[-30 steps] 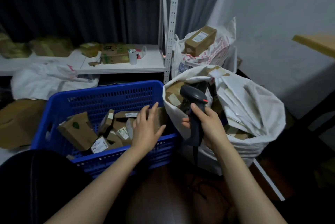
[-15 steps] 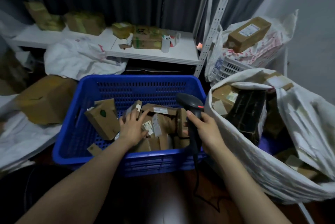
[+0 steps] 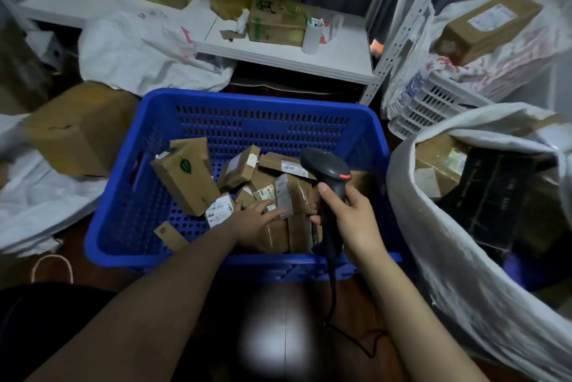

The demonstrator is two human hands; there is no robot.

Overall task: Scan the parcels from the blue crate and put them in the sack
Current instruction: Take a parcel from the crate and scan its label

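parcels (image 3: 266,177) in the blue crate (image 3: 253,100) lie under the flat left hand (image 3: 253,220), right hand (image 3: 356,220) gripping a scanner (image 3: 328,168) above them.

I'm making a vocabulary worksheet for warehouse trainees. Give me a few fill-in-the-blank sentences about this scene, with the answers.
1. The right hand grips a black ____ by its handle.
2. The left hand rests on the parcels inside the ____ crate.
3. The white sack stands to the ____ of the crate.

Missing words: scanner; blue; right
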